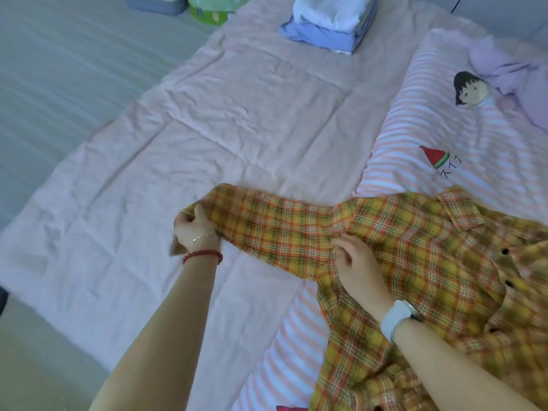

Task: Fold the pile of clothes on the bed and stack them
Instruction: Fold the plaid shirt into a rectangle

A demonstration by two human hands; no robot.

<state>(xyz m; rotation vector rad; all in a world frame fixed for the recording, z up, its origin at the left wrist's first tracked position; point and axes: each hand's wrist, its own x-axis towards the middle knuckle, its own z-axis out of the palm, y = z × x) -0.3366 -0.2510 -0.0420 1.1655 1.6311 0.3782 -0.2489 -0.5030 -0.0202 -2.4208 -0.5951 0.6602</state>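
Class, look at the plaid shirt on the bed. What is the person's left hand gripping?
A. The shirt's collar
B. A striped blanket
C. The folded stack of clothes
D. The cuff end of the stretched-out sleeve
D: the left hand pinches the cuff end of the yellow plaid shirt, with its sleeve pulled out flat.

We see pale grey wooden floor (59, 69) left; wrinkled pink quilted bed (237, 114); green plastic tub (207, 13), grey box (157, 4) far off; soft daylight.
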